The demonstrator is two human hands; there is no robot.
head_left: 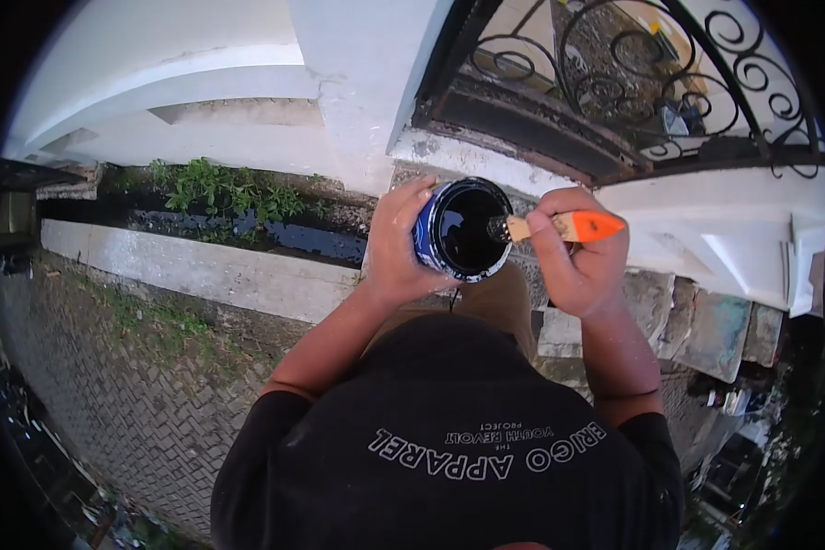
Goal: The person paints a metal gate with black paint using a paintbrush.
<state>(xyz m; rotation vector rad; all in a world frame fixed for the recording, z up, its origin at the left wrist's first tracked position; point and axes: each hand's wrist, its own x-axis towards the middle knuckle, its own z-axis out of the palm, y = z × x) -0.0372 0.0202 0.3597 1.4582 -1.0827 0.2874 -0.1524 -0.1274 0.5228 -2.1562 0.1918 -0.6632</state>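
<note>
My left hand (396, 246) grips a blue paint can (458, 229) from its left side, holding it up in front of me. The can is open and holds black paint. My right hand (577, 261) holds a paintbrush (568, 225) with an orange-tipped wooden handle. The brush bristles lie over the can's right rim, dipped into the black paint. Both hands are close together above my khaki-trousered knee (504, 298).
A black wrought-iron scroll gate (632, 82) stands ahead, set in a white wall (357, 82). A drainage gutter with dark water and green weeds (220, 192) runs on the left behind a concrete curb (183, 266). Paving bricks (147, 394) cover the ground.
</note>
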